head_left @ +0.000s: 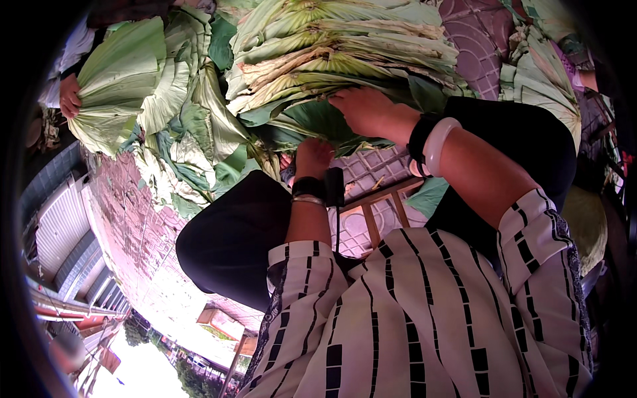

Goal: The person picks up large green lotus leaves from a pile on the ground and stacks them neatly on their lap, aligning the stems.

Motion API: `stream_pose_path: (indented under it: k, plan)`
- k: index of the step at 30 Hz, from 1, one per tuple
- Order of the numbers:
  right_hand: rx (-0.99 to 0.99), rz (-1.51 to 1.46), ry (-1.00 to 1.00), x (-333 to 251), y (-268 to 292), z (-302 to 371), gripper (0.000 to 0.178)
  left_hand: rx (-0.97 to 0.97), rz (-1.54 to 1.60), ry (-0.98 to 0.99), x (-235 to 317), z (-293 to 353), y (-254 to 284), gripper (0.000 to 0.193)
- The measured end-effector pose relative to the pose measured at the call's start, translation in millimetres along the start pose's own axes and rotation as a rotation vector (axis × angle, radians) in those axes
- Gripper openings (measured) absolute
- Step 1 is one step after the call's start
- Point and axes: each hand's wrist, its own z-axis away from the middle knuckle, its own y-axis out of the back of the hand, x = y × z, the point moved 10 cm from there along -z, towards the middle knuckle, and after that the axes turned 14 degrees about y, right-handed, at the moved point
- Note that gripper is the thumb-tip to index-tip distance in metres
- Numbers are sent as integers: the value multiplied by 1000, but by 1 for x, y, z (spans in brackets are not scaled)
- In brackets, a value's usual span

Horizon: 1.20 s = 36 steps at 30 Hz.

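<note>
In front of me lies a thick stack of large folded green leaves, which look like lotus leaves (332,56), with yellowed, wrinkled folds. My right hand (368,111) is closed at the near side of the stack, its fingertips on a dark green leaf (318,119). Lower and to the left, my left hand (313,156) is closed at the lower edge of the same leaf; its fingertips are partly hidden. Dark bands circle both wrists, and a white bangle (438,142) is on the right one.
More leaves (186,106) are heaped at the left, where another person's hand (70,96) holds a broad pale leaf (126,79). Another leaf pile (544,86) lies at the right, near another person's hand (588,80). A wooden frame (381,205) stands between my knees over paving.
</note>
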Motion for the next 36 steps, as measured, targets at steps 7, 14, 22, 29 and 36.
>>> stream_pose_path:
  k: [7,14,22,29,36]
  plan:
    - [-83,-42,-107,29,-8,27,24,-144,-93,406,174,-3,9,16]
    - [64,1,11,-20,24,-1,16,-26,1602,854,94,-6,17,22]
    - [-303,-106,-45,-2,-42,19,27,-23,1546,878,110,-2,10,21]
    - [-108,26,-53,3,-12,21,46,-280,5,469,12,19,-28,14]
    - [-83,36,-40,0,-6,11,48,-185,155,542,-21,38,-24,19]
